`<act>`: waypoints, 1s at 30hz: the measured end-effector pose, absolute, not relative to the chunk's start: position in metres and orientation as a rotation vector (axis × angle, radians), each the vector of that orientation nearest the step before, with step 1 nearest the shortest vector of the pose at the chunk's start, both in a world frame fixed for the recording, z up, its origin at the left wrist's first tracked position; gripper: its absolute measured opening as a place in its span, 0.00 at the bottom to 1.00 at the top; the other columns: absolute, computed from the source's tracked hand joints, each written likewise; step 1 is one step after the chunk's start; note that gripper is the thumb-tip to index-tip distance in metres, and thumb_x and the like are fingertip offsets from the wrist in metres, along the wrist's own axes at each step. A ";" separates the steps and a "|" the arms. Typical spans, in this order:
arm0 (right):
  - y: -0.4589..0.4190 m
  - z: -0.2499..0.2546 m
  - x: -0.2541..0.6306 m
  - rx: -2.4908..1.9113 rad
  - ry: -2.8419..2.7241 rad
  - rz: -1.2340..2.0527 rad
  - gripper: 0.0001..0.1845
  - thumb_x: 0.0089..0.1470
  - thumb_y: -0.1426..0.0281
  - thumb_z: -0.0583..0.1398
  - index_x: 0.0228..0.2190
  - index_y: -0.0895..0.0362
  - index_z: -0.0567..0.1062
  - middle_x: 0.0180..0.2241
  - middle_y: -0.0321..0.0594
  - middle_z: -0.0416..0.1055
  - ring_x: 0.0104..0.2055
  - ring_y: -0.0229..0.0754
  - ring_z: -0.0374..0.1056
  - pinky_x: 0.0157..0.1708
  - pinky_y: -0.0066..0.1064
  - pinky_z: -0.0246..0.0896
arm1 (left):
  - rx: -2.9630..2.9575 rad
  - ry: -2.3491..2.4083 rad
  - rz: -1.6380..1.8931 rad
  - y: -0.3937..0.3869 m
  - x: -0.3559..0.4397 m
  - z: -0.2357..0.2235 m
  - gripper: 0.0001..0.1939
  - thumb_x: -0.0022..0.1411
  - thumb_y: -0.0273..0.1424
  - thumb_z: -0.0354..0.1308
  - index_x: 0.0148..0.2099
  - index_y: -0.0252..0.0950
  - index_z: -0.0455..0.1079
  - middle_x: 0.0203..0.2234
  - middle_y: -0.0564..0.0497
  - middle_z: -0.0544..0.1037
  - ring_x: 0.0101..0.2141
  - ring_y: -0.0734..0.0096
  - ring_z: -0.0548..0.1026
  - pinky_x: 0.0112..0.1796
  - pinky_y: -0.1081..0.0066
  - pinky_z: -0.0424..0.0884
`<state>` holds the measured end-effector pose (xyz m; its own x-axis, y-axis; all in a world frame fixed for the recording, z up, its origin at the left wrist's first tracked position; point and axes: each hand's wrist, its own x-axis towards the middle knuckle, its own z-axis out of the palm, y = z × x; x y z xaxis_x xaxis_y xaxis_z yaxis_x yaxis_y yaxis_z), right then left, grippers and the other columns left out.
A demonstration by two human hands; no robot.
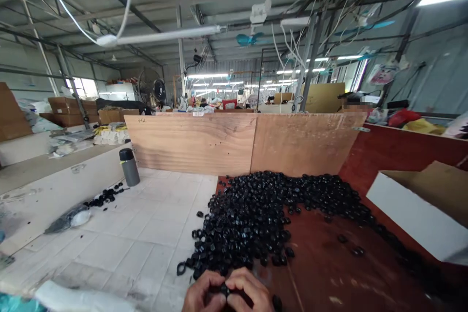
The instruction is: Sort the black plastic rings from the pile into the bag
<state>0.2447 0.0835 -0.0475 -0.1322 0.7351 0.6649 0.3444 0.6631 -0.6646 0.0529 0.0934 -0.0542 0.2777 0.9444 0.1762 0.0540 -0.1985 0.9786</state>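
Note:
At the bottom of the view, my left hand [200, 293] and my right hand [251, 288] come together, fingers bent and tips pinched. Between the fingertips they share a small black plastic part [224, 290], mostly covered by the fingers. Just beyond the hands spreads a large heap of small black plastic parts [252, 214], some of them ring-shaped. A single black ring [181, 268] lies left of the hands on the white surface.
Wooden boards [193, 141] wall off the table's back. An open cardboard box [417, 214] stands at right on the red-brown tabletop [318, 258]. A grey bottle [130, 168] is at left, near a small group of black parts [106, 197] and a plastic bag [66, 219].

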 end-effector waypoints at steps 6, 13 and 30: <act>0.072 -0.024 0.248 -0.916 -1.698 0.547 0.07 0.59 0.74 0.61 0.36 0.54 0.79 0.37 0.42 0.78 0.40 0.45 0.76 0.43 0.34 0.72 | 1.339 1.030 1.034 0.082 0.061 -0.024 0.15 0.56 0.38 0.68 0.44 0.37 0.78 0.40 0.48 0.82 0.41 0.62 0.77 0.45 0.64 0.74; 0.071 -0.027 0.250 -1.052 -1.636 0.715 0.07 0.58 0.72 0.63 0.39 0.54 0.80 0.38 0.41 0.77 0.36 0.42 0.74 0.37 0.32 0.70 | 1.477 1.016 1.117 0.081 0.064 -0.035 0.12 0.62 0.35 0.65 0.47 0.38 0.78 0.46 0.47 0.79 0.47 0.62 0.77 0.49 0.64 0.75; 0.072 -0.033 0.250 -1.118 -1.643 0.653 0.15 0.62 0.66 0.61 0.50 0.53 0.76 0.34 0.39 0.79 0.33 0.43 0.76 0.37 0.33 0.73 | 1.560 0.989 1.104 0.079 0.065 -0.026 0.11 0.64 0.34 0.65 0.48 0.38 0.79 0.45 0.45 0.80 0.50 0.59 0.77 0.53 0.60 0.72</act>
<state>0.2496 0.0717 -0.0332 -0.0697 0.8996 0.4312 0.3583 0.4260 -0.8307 0.0654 0.0785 -0.0264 0.2653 0.9449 0.1921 0.0874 -0.2219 0.9711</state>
